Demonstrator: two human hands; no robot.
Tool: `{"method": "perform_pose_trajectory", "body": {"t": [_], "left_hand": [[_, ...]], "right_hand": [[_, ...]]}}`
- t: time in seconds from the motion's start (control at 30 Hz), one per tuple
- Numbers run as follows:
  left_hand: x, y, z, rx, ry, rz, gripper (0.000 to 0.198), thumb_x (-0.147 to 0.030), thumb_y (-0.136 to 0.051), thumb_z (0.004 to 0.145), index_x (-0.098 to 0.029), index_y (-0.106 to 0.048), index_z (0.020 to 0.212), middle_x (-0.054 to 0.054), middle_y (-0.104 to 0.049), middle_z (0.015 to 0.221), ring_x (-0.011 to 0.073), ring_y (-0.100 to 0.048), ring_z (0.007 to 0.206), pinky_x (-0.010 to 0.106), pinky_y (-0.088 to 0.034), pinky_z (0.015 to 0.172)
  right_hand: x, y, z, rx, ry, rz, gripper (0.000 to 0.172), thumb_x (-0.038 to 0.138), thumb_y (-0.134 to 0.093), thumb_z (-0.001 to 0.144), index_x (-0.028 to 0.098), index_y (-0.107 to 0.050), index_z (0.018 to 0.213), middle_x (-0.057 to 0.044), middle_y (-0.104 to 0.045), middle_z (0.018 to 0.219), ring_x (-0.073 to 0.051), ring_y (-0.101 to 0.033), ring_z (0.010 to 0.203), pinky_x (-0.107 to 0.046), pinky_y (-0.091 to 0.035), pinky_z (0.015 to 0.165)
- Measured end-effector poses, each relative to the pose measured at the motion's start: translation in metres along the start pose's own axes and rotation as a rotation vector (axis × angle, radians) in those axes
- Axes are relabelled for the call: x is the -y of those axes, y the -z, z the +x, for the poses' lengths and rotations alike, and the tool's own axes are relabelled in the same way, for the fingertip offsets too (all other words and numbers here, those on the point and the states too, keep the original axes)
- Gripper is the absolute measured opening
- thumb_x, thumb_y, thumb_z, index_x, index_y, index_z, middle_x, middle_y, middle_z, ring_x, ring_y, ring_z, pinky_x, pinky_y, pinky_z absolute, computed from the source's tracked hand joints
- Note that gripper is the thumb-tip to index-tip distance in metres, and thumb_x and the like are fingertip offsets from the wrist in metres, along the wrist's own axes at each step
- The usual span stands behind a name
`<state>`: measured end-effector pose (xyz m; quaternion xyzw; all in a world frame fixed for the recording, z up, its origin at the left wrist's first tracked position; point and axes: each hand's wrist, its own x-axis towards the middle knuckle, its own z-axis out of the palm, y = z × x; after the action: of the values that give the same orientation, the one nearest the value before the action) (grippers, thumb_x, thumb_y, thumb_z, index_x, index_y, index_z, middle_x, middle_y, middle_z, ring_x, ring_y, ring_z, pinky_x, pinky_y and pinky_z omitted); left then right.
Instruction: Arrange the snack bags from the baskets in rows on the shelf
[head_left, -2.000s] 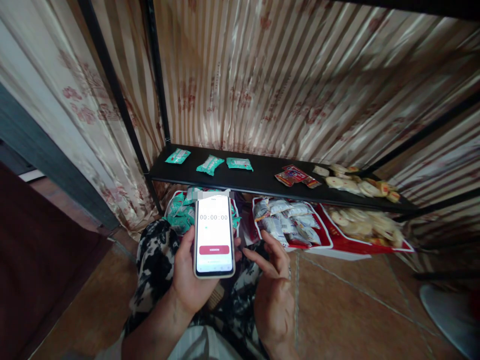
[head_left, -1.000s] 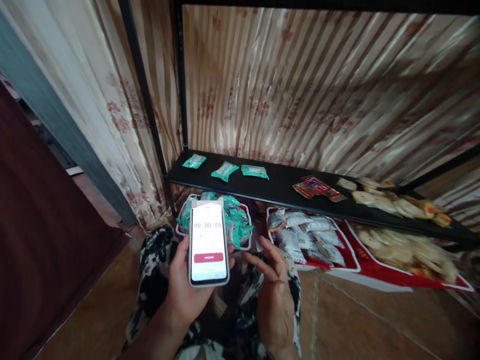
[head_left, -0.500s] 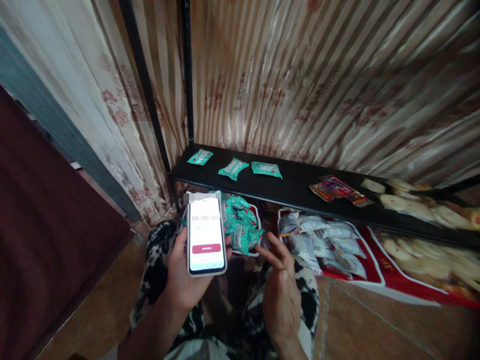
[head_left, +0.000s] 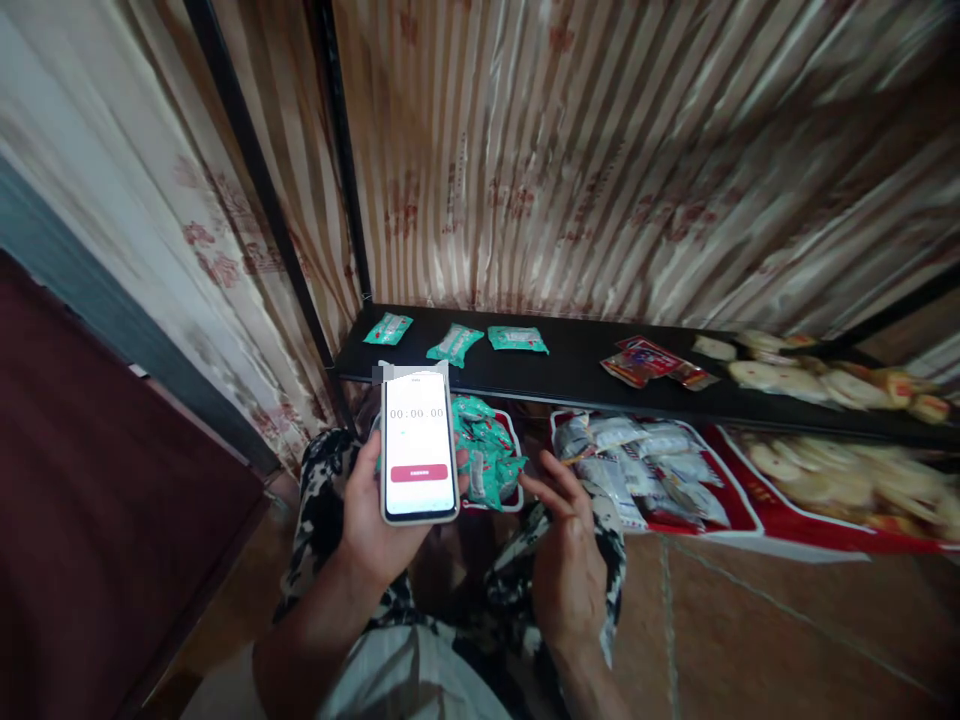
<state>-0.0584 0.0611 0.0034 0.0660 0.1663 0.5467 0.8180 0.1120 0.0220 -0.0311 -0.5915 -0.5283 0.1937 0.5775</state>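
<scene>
My left hand grips a white phone upright in front of me; its screen shows a timer at 00:00:00 and a red button. My right hand hovers to the right of the phone, fingers loosely spread and holding nothing, above my patterned knee. Just behind the phone, a tray of green snack packets lies on the floor under a low black shelf. Three green packets lie on the shelf's left end.
Red packets and pale round snacks lie further right on the shelf. Red trays on the floor hold silver packets and round biscuits. Striped curtains hang behind; a dark door panel stands at left. The floor is brown tile.
The view has swung slightly, shifting the shelf in frame. My left hand keeps the phone up with the timer unchanged; my right hand has stayed beside it, fingers apart.
</scene>
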Motion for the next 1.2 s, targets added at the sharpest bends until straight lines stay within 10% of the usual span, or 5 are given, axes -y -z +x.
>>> {"method": "perform_pose_trajectory", "body": {"t": [0.67,1.2], "left_hand": [[-0.026,0.000,-0.007,0.133,0.004,0.019,0.054,-0.048,-0.038,0.089,-0.022,-0.043,0.136,0.011,-0.063,0.121,0.0325,-0.061,0.106,0.049,-0.047,0.090],[-0.038,0.005,0.037,0.106,0.041,0.035,0.054,-0.049,-0.038,0.089,-0.022,-0.044,0.135,0.012,-0.064,0.118,0.0312,-0.062,0.103,0.048,-0.048,0.088]], "right_hand": [[0.015,-0.002,-0.008,0.022,0.106,-0.027,0.050,0.048,-0.024,0.094,0.023,-0.066,0.102,-0.005,-0.048,0.133,-0.023,-0.039,0.127,-0.042,-0.030,0.105],[-0.010,-0.013,0.005,-0.061,-0.031,-0.075,0.051,0.051,-0.026,0.092,0.021,-0.067,0.097,-0.007,-0.052,0.130,-0.026,-0.042,0.126,-0.043,-0.035,0.101]]}}
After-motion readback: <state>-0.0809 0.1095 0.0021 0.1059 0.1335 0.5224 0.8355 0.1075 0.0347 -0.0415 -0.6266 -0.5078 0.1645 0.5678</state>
